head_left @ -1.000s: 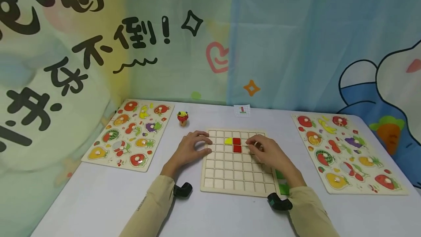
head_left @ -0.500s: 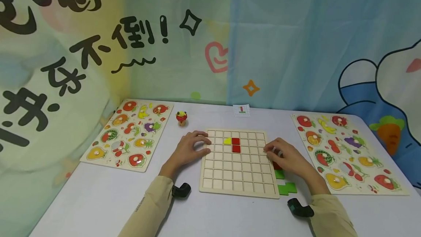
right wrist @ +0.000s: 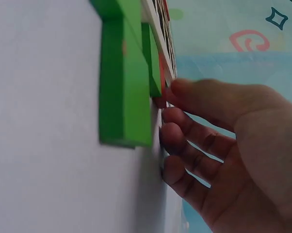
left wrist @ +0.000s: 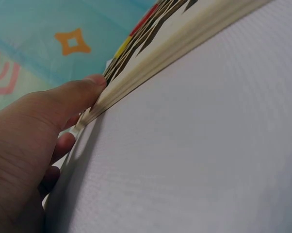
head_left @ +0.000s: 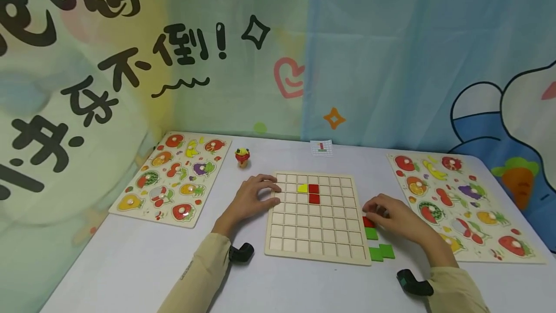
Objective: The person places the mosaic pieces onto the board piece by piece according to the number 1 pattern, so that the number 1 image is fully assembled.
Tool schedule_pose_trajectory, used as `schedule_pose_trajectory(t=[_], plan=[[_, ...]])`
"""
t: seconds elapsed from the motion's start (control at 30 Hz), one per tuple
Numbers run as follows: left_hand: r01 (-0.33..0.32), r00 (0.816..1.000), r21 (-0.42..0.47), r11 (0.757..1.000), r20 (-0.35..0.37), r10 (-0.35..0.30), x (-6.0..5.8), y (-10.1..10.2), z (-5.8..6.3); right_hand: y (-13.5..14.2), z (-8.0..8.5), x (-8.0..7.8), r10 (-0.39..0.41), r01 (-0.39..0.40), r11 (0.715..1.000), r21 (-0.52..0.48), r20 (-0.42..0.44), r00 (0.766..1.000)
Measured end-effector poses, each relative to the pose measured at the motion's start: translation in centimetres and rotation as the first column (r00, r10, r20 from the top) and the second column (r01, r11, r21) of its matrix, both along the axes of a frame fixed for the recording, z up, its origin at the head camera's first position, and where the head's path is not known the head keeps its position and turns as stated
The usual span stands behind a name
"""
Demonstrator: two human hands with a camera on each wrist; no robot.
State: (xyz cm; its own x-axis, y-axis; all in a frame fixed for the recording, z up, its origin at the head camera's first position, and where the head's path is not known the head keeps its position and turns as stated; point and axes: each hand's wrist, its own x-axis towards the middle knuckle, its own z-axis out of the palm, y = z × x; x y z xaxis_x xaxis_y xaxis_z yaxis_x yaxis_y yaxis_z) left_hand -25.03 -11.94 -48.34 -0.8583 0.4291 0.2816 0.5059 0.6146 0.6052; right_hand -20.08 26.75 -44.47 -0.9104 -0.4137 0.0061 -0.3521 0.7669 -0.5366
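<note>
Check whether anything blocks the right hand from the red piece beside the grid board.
Nothing visible does: the right hand is right beside the red piece; the green pieces lie nearer the person.

In the head view, the right hand (head_left: 391,214) partly covers a red piece (head_left: 367,222) (contact cannot be told), and the forearm (head_left: 437,250) hides a corner of the right-hand fruit board (head_left: 465,206). The printed card (head_left: 321,149) is too small to make out fully. The left wrist view crops the grid board (left wrist: 175,43).
</note>
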Motion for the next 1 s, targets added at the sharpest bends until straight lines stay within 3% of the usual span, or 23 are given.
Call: schedule_pose_trajectory(t=[0.73, 1.0], plan=[[-0.006, 1.0, -0.014, 1.0, 0.015, 0.007, -0.08, 0.22, -0.11, 0.73, 0.25, 0.19, 0.056, -0.048, 0.997, -0.066, 0.121, 0.991], [-0.006, 1.0, -0.023, 1.0, 0.026, 0.007, -0.13, 0.06, -0.17, 0.84, 0.21, 0.04, 0.09, -0.084, 0.994, -0.072, 0.09, 0.992]])
